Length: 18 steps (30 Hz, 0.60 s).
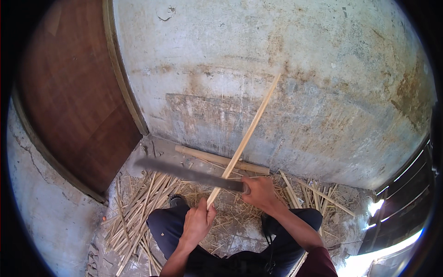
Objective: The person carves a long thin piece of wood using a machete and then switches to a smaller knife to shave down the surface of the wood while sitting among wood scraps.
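Observation:
My left hand [197, 224] is closed round the lower end of a long, pale bamboo strip [251, 127]. The strip slants up and away to the right, its far tip standing in front of the wall. In my right hand [262, 194] is the handle end of a machete [194, 175], mostly covered by my fingers. Its dark blade points left and crosses the strip just above my left hand. The blade's far end is smeared by motion. Whether the edge touches the strip or has gone into it, I cannot tell.
A heap of split bamboo strips [131, 221] lies left of my legs, and more strips [318, 196] lie to the right. One round bamboo pole [254, 167] rests along the foot of the stained wall [221, 46]. Shavings litter the floor. A brown door [74, 92] stands at left.

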Motion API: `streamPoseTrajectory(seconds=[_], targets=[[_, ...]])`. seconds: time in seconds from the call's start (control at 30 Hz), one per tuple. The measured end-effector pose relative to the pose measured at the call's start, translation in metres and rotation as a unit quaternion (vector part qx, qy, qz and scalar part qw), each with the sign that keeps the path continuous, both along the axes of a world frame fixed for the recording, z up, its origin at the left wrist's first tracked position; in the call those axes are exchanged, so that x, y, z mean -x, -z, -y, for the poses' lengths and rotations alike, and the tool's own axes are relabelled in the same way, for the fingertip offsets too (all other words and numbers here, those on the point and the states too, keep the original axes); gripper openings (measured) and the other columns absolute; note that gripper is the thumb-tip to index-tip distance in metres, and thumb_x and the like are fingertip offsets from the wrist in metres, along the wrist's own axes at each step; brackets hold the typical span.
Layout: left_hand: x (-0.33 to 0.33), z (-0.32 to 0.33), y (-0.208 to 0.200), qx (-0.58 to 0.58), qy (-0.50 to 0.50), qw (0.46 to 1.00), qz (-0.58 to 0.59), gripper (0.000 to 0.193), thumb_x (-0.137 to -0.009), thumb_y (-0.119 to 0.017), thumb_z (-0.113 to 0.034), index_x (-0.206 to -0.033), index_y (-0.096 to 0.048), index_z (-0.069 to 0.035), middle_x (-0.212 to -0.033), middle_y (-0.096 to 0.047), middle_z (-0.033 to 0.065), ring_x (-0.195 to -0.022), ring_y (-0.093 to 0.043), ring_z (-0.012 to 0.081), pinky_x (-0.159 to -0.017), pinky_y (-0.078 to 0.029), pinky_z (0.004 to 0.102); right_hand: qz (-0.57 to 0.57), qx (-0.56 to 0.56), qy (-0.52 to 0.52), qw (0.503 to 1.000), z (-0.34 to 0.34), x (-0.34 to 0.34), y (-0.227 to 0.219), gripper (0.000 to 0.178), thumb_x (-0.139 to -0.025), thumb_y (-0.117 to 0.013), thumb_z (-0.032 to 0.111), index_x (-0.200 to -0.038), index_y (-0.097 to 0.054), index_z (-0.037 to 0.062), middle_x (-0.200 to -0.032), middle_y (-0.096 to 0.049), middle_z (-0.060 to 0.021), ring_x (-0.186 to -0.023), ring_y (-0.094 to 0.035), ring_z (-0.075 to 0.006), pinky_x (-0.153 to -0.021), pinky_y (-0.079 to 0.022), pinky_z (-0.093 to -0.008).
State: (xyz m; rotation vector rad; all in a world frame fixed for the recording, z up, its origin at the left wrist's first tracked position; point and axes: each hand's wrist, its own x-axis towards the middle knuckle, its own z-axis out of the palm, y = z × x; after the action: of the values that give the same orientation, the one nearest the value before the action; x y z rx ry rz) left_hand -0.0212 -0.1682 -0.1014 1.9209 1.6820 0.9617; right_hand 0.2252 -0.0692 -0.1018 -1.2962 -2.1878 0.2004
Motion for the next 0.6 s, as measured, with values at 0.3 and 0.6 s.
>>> streamPoseTrajectory(seconds=[0.3, 0.6], targets=[[0.005, -0.005, -0.005, 0.025, 0.022, 0.999, 0.019, 0.024, -0.106, -0.059, -0.021, -0.098, -0.054, 0.001, -0.068, -0.064, 0.0280, -0.069, -0.065, 0.0529, -0.061, -0.051, 0.0606, -0.011, -0.031, 0.001, 0.999, -0.007, 0.006, 0.004, 0.031, -0.067, -0.074, 0.020, -0.097, -0.076, 0.0121, -0.066, -0.069, -0.0141, -0.062, -0.071, -0.0372, -0.061, -0.056, -0.0490], [0.002, -0.005, 0.002, 0.013, 0.017, 1.000, 0.016, 0.023, -0.107, -0.058, -0.020, -0.097, -0.056, 0.001, -0.068, -0.063, 0.0284, -0.068, -0.065, 0.0530, -0.060, -0.049, 0.0606, -0.017, -0.041, 0.005, 0.999, -0.013, 0.009, 0.017, 0.030, -0.068, -0.074, 0.020, -0.097, -0.075, 0.0119, -0.066, -0.069, -0.0138, -0.062, -0.070, -0.0372, -0.060, -0.056, -0.0482]])
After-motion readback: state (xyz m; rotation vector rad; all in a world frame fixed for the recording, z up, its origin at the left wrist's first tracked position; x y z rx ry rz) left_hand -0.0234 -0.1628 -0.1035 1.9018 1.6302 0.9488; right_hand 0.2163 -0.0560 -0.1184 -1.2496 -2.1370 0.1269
